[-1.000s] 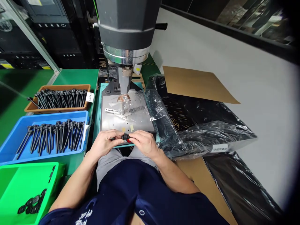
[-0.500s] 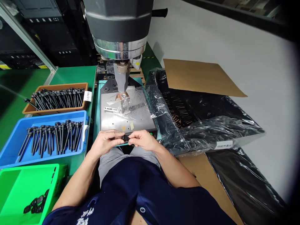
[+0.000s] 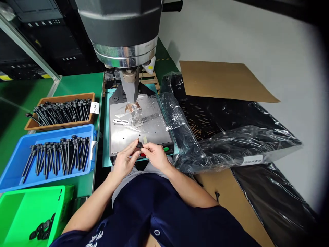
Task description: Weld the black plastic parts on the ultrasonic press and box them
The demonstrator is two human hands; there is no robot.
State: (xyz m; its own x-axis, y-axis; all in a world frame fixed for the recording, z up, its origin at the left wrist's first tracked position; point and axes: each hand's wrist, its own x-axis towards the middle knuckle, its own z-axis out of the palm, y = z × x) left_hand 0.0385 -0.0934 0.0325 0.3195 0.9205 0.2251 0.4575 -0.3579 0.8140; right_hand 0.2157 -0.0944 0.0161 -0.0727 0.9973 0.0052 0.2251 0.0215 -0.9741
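A small black plastic part (image 3: 139,144) is pinched between my two hands, over the front edge of the machine's metal base plate (image 3: 120,142). My left hand (image 3: 125,158) has its thumb and fingertips on the part from the left. From the right, my right hand (image 3: 156,155) grips it with bent fingers; most of the part is hidden by the fingertips. Beyond my hands, a metal fixture (image 3: 135,113) stands on the plate. The grey tool head (image 3: 130,89) of the press-like machine hangs directly above that fixture.
At left are a brown tray (image 3: 60,127) and a blue bin (image 3: 22,145) of black long-stemmed parts. A green bin (image 3: 20,195) holds small black pieces. Right are a plastic-lined box (image 3: 218,161) and cardboard (image 3: 223,80). Red (image 3: 143,155) and green buttons (image 3: 166,149) sit on the base front.
Both hands have risen slightly toward the plate with the black part. My left hand has tilted, its fingers now pointing more forward. The buttons on the base front show more.
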